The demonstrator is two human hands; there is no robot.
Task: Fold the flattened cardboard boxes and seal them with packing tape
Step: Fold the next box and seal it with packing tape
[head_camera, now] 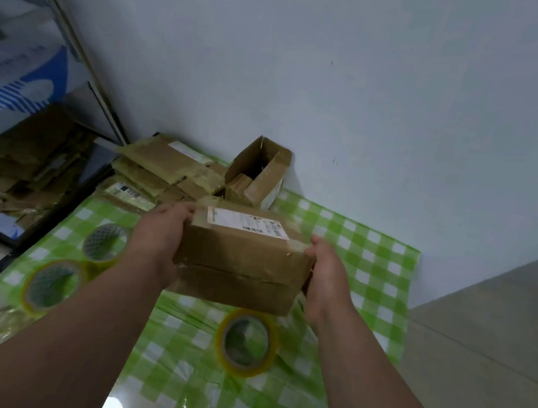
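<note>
A: Two hands on one box (242, 259). Left hand (158, 240) grips its left end, fingers curled round the top edge; right hand (327, 274) grips the right end, fingers wrapped behind it. Box held above the middle of the table (374, 253), formed, near seam facing the camera.

B: Step in hand?

A: Judged: the box is folded and closed, and is being turned or checked before sealing. The near seam looks untaped, though old tape scraps show at the corners.

B: Next move calls for?

A: Probably setting the box down, seam up, freeing one hand and taking a roll. Three tape rolls listed: one (246, 342) near the front edge, just under the box; two (105, 243) (52, 287) by the left edge.

B: Remaining stock?

A: Flat boxes (165, 172) stacked at the far left corner; one open box (258, 171) beside them at the far edge, against the wall.

B: Labels, writing?

A: One white shipping label (246, 223) on the box top, with a barcode-like patch; text too small to read. Paler labels on the flat boxes, also illegible. No brand legible.
</note>
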